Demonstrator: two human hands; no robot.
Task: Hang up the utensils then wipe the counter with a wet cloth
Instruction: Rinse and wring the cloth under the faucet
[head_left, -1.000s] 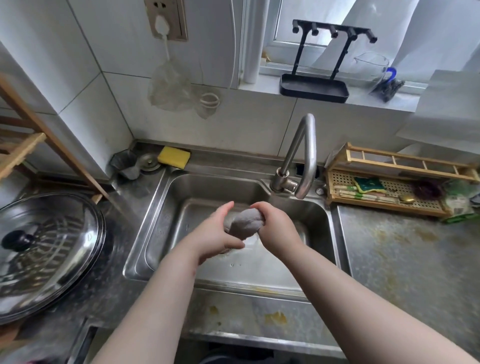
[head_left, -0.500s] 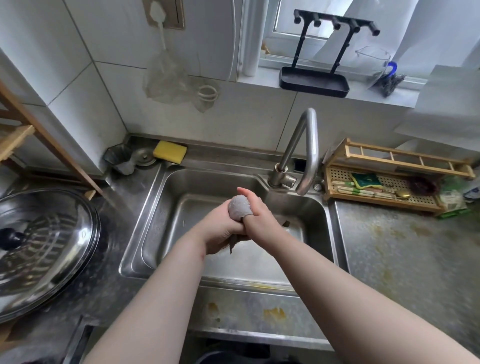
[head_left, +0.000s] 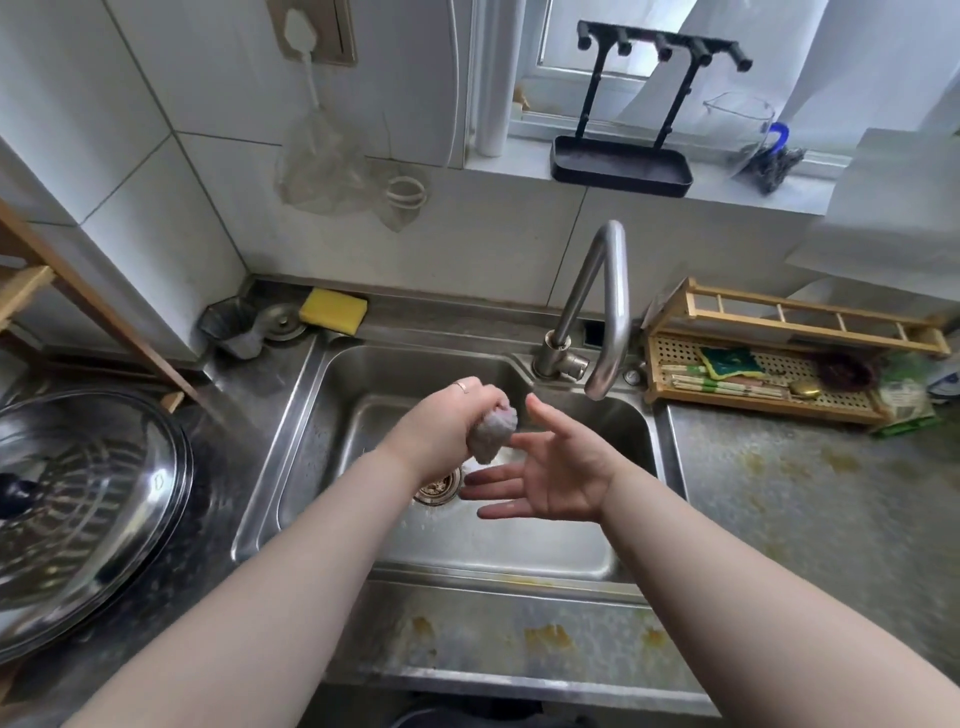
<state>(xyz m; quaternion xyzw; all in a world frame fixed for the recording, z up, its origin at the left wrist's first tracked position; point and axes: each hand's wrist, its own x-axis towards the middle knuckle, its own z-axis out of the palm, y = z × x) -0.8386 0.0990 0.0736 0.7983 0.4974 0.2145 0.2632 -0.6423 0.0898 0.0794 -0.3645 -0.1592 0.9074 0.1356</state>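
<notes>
Over the sink (head_left: 291, 431), the left hand (head_left: 441, 431) squeezes a balled grey cloth (head_left: 493, 428) in its curled fingers, just above the drain (head_left: 439, 486). The right hand (head_left: 558, 475) is beside it, palm up with fingers spread and holding nothing, below the tap (head_left: 605, 312). Right of the sink, the counter (head_left: 805, 499) shows yellowish stains.

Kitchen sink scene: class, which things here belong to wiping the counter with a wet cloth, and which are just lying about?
Job: cloth, gripped in left hand; open right hand; sink; tap; stained counter.

Lying about: yellow sponge; pan lid; wooden rack; black hook stand.
</notes>
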